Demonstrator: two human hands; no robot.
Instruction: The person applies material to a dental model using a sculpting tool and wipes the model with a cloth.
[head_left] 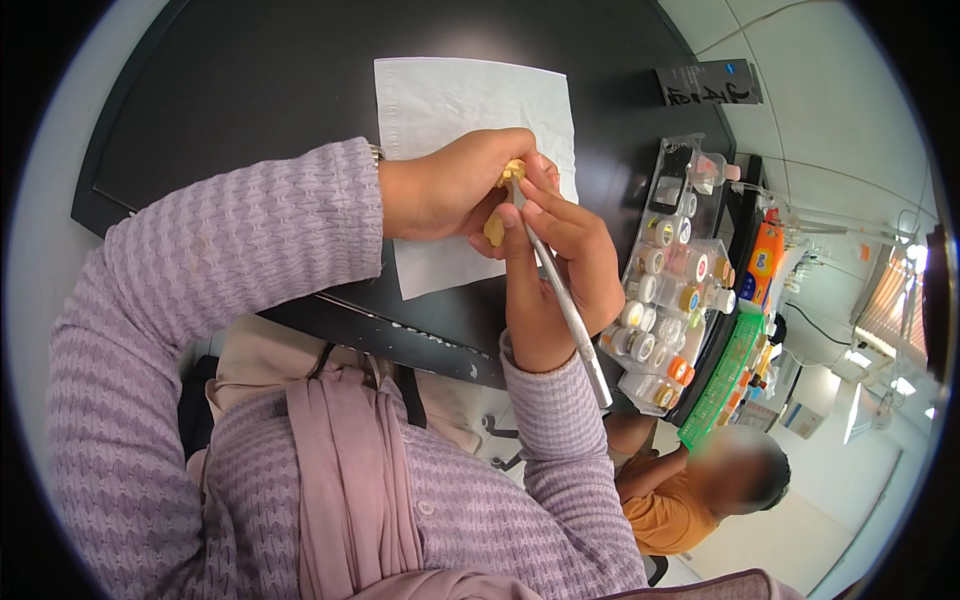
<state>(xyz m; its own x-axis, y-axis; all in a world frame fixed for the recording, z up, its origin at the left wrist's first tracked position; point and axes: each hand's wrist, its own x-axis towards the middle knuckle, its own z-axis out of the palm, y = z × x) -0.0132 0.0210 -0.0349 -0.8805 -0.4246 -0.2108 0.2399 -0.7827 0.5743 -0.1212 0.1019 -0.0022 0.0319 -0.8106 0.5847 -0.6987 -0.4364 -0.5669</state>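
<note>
My left hand (455, 185) is closed around a small yellow dental model (512, 172), a piece with an uneven, lumpy top. Its lower part (494, 228) shows below the fingers, and the rest is hidden in the grip. Pinched like a pen in my right hand (575, 262) is a slim silver knife handle (565, 300). The tool's narrow tip meets or nearly meets the model; contact cannot be made out. Both hands are close together above a creased white paper sheet (430, 110).
The sheet lies on a black table (270, 90). To the right stands a clear rack (640, 290) of small lidded jars, beside a green basket (725, 375). A dark box (710, 82) sits at the far right edge. A person in orange (670, 505) sits beyond.
</note>
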